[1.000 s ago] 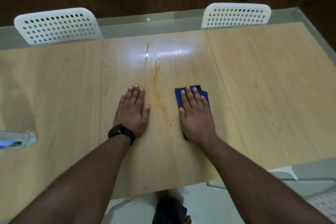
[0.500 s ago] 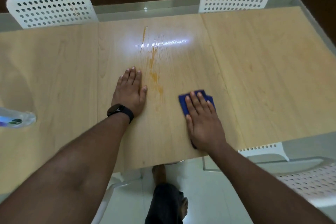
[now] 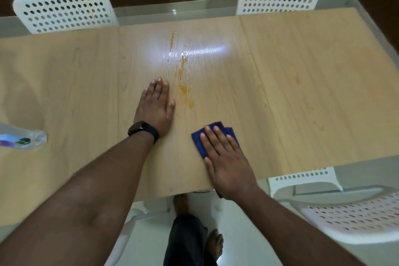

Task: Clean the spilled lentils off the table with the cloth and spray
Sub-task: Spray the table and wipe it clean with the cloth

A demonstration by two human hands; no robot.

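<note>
Table [image 3: 313,84]: pale wood-grain top, seams across it; glare patch at the far middle.
Lentil spill [image 3: 183,84]: orange streak, long axis running near-to-far; thin at the far end under the glare, thickest blotch at the near end, just right of the left thumb.
Cloth [image 3: 197,142]: folded dark blue, flat on the table close to the near edge; mostly covered, showing only at its far and left margins.
Right hand [image 3: 224,157]: flat on the cloth, fingers straight and together, pressing rather than gripping; heel at the table's near edge.
Left hand [image 3: 155,106]: flat on bare wood, fingers straight, holding nothing; touching the table just left of the streak, apparently as a brace. Dark watch [image 3: 142,129] on the wrist.
Spray bottle [image 3: 21,138]: clear, lying on its side at the far left edge of view, well apart from both hands.
Key relation: spill lies forward and slightly left of the cloth, a gap of bare wood between them; left hand nearer the streak, but cloth under the right.
Likely step: wiping stroke; next pass probably forward-left along the streak's axis.
Progress: stain plainly present; cleaning judged unfinished.
Risk: smearing residue toward the left thumb.
Surroundings: white perforated chairs [image 3: 62,13] at far and near sides.
</note>
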